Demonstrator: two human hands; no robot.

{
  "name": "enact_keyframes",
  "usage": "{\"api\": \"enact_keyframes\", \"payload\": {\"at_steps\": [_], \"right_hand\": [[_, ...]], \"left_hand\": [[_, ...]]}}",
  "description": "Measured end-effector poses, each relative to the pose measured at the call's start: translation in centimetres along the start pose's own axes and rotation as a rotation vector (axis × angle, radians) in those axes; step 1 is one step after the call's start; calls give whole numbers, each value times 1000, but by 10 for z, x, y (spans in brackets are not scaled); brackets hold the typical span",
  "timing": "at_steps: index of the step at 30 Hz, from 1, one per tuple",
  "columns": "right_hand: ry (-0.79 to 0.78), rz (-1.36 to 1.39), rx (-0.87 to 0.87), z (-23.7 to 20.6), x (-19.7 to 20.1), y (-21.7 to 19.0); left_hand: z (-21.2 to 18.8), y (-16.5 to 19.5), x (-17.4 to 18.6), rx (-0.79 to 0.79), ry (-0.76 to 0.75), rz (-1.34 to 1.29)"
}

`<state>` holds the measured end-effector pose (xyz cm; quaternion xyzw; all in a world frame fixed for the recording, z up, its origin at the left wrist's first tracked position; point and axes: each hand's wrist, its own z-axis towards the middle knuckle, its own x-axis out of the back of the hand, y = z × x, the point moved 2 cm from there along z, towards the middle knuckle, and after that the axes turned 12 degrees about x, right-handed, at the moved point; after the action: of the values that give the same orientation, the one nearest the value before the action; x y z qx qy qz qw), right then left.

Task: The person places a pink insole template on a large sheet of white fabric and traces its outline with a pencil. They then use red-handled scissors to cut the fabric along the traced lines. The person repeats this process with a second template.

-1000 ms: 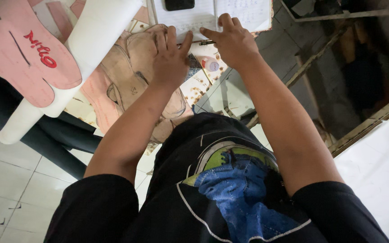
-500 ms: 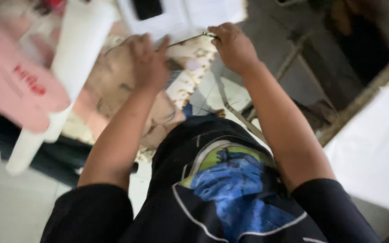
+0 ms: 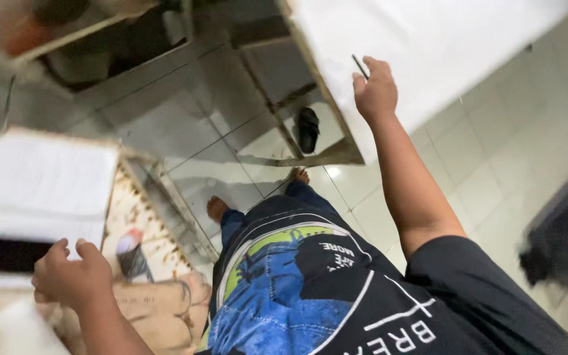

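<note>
Right hand (image 3: 376,92) has swung off the papers to the white counter (image 3: 442,52), pinching a thin dark pen (image 3: 360,66). Left hand (image 3: 73,276) stays curled at the open notebook (image 3: 50,187), clamped on nothing visible. Hands now well apart.

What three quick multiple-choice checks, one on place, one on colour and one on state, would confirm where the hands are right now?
1. Where is the right hand?
A. On the white-topped table
B. On the open notebook
C. At the person's knee

2. What colour is the lone shoe on the floor?
A. Red
B. Black
C. White

3. How does the open notebook lie?
A. Shut
B. Rolled up
C. Open, pages up

Answers:
1 A, the right hand rests at the table's edge with a thin dark pen-like stick.
2 B, the shoe under the table frame is black.
3 C, white pages face up, near the left hand, which lies by a dark phone.
</note>
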<state>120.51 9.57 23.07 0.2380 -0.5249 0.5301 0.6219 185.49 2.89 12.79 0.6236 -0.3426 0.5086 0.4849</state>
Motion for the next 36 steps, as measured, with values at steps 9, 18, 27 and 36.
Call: {"api": "enact_keyframes", "payload": {"at_steps": [9,18,27,36], "right_hand": [[-345,32,-186,-35,12,79],[-390,290,-44,-61,30,150],[-307,279,19,-77,77,327],[-687,215,129,-60,74,336]], "left_hand": [[-130,325,20,-756,-322,-362],[-285,555,-43,-1189,-378,-341],[-340,590,-100,-1013,-192,-53],[-318,572,-122,-965,-239,0]]}}
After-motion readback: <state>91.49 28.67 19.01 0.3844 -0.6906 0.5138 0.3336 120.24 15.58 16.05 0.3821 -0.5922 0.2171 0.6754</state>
